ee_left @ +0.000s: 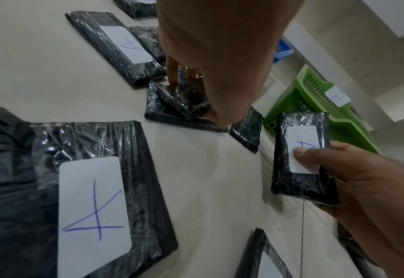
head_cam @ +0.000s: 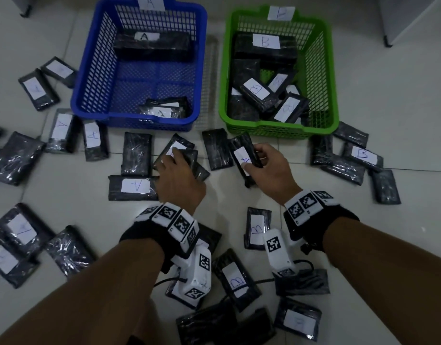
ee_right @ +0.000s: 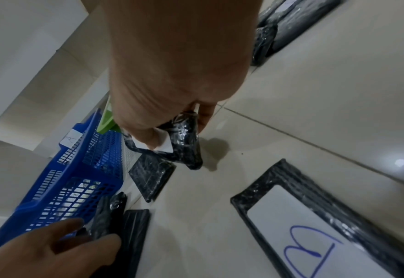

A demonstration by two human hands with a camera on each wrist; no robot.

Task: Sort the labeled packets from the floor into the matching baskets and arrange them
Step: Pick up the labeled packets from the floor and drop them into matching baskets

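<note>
Black wrapped packets with white A or B labels lie scattered on the tiled floor. My right hand (head_cam: 254, 158) holds an A packet (head_cam: 244, 158) lifted off the floor in front of the green basket (head_cam: 325, 70), thumb on its label; that packet (ee_left: 301, 150) also shows in the left wrist view. My left hand (head_cam: 171, 159) reaches down onto another A packet (head_cam: 176, 148) just below the blue basket (head_cam: 90, 70). Fingers and thumb pinch that packet's (ee_left: 177, 101) edges. The blue basket, tagged A, holds a few A packets. The green one, tagged B, holds several B packets.
A flat A packet (head_cam: 135, 186) lies by my left wrist, and unlabelled-side packets (head_cam: 136, 154) sit between the hands and the baskets. B packets (head_cam: 256, 229) lie near my forearms and at the right (head_cam: 363, 154). Furniture legs (head_cam: 388, 42) stand at the back corners.
</note>
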